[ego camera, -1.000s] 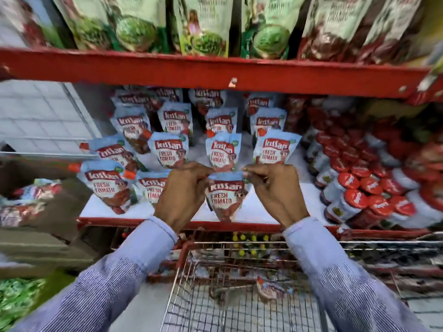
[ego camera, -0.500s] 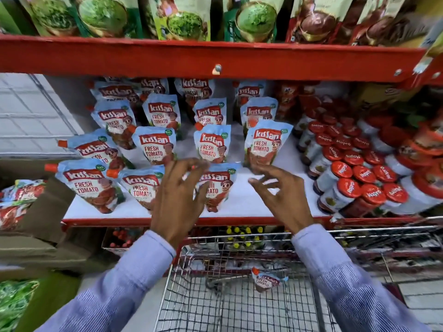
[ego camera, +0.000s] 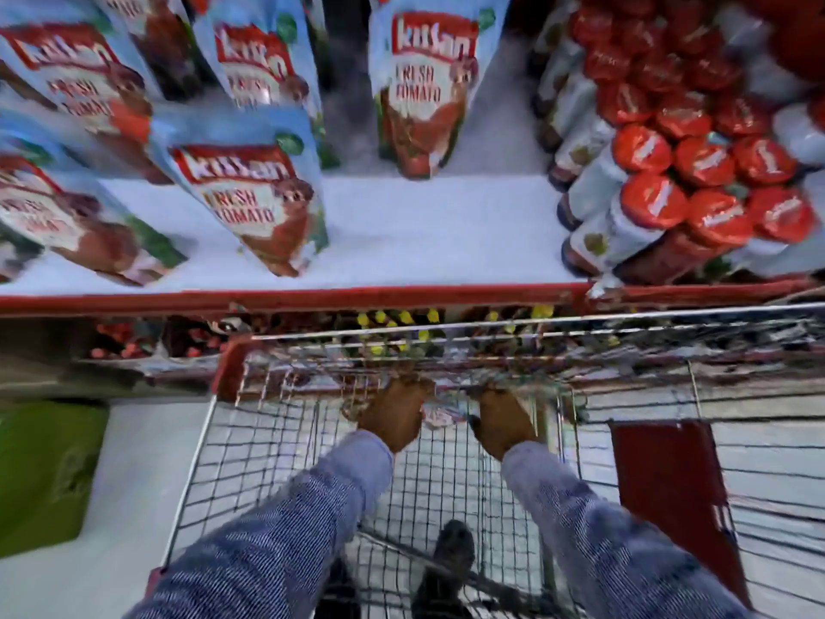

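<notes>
Both my hands are low inside the wire shopping cart (ego camera: 196, 466), near its far end. Between them lies a small ketchup pouch (ego camera: 439, 417), mostly hidden and blurred. My left hand (ego camera: 393, 413) grips its left edge with fingers curled downward. On the other edge, my right hand (ego camera: 502, 417) holds it the same way. On the white shelf (ego camera: 424, 225) above stand several blue "Kissan Fresh Tomato" pouches, the nearest one (ego camera: 254, 203) leaning close to the shelf's front edge.
Red-lidded jars (ego camera: 652, 203) are packed at the shelf's right end. The shelf's red lip (ego camera: 312, 297) overhangs the cart's far rim. A green box (ego camera: 44, 475) sits on the floor to the left. A red panel (ego camera: 665, 484) hangs on the cart's right side.
My hands let go of the pouch on the shelf, then dropped into the cart and closed on the pouch lying there. The view tilted downward.
</notes>
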The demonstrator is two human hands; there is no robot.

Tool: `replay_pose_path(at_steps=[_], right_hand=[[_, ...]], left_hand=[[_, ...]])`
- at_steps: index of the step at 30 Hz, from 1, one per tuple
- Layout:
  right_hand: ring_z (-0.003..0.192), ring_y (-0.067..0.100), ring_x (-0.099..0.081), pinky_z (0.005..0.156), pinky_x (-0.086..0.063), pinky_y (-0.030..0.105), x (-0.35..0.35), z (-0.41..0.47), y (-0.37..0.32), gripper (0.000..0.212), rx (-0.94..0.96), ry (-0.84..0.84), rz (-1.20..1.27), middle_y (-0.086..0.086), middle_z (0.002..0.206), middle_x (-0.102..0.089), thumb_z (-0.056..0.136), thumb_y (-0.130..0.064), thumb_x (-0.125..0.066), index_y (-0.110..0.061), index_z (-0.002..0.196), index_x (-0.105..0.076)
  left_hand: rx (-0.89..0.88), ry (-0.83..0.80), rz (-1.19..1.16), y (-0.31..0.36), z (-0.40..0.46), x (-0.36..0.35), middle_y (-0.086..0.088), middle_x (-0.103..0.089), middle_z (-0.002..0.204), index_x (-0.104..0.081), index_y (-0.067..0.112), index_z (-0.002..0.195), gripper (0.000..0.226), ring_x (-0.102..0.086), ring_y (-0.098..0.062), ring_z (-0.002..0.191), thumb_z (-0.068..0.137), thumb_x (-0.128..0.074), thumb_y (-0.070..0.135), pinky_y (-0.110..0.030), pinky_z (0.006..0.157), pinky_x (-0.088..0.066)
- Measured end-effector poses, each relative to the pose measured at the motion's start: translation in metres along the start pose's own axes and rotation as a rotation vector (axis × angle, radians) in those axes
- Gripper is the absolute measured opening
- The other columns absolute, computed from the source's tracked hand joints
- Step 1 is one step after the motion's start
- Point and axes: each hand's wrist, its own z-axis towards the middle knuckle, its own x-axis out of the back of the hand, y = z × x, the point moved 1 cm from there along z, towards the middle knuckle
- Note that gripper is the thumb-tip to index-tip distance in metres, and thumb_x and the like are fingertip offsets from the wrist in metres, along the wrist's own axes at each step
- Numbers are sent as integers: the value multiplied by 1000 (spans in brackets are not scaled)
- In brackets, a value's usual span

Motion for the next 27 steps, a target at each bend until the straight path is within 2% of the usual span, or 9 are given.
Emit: replay_pose_path(at_steps=[3,6,12,17,19,20,22,24,27], right_hand=[[108,36,-63,88,-53,41,-12,14,7,26,39,-8,-38,19,117,-67,91,-10,-55,-10,114,-67],[91,37,-68,75,-54,37,-13,13,7,21,70,42,-16,20,95,-72,88,-5,-53,-8,93,-74],[74,29,-69,60,-47,27,47,-36,-11,21,195,171,69,10,83,-76,94,-16,-53,-17,93,-74],[55,-5,-58,54,-36,2,140,-98,-50,16,297,480,302,-8,71,-74,89,-12,-67,-27,89,-72],[60,-3,-63,60,-46,9,182,-118,-70,17,357,577,377,-11,71,-72,86,-11,-70,-27,89,-72],[63,0,-65,62,-50,16,203,-126,-82,18,382,628,401,-10,71,-72,84,-9,-71,-26,90,-72],[66,2,-66,67,-52,19,241,-135,-102,19,432,734,446,-10,74,-73,81,-6,-73,-24,89,-72],[68,-5,-65,68,-49,10,270,-134,-118,17,464,804,489,-12,74,-70,81,-6,-73,-22,88,-72],[61,-5,-55,60,-37,0,301,-121,-135,10,456,872,449,-9,66,-65,80,-10,-75,-16,88,-73]], left_hand=[[71,-13,-35,-4,16,-25,-18,-54,140,-56,16,135,45,-50,-34,129,91,-54,5,-40,106,-41],[122,55,-105,-2,15,-28,-19,-68,114,-68,15,118,34,-64,-38,102,90,-51,5,-41,85,-53],[38,199,-100,23,-38,30,-9,-75,103,-72,19,106,35,-69,-30,91,83,-57,-2,-40,76,-57],[-123,449,-14,51,-109,121,1,-74,93,-69,27,103,35,-67,-17,76,80,-64,1,-26,67,-57],[-197,563,-39,64,-132,168,11,-68,86,-66,27,98,27,-56,-4,71,83,-62,5,-2,68,-41],[-225,614,-40,71,-141,192,13,-66,84,-66,27,97,25,-54,-4,73,84,-61,7,0,68,-36],[-258,698,-37,84,-152,236,7,-72,90,-68,23,98,24,-61,-8,78,82,-63,7,-8,69,-37],[-275,770,-25,95,-153,271,-2,-76,91,-71,18,97,20,-67,-21,81,81,-67,6,-23,70,-40],[-313,831,-6,107,-145,308,-11,-74,80,-72,10,87,10,-66,-31,73,82,-67,4,-28,60,-33]])
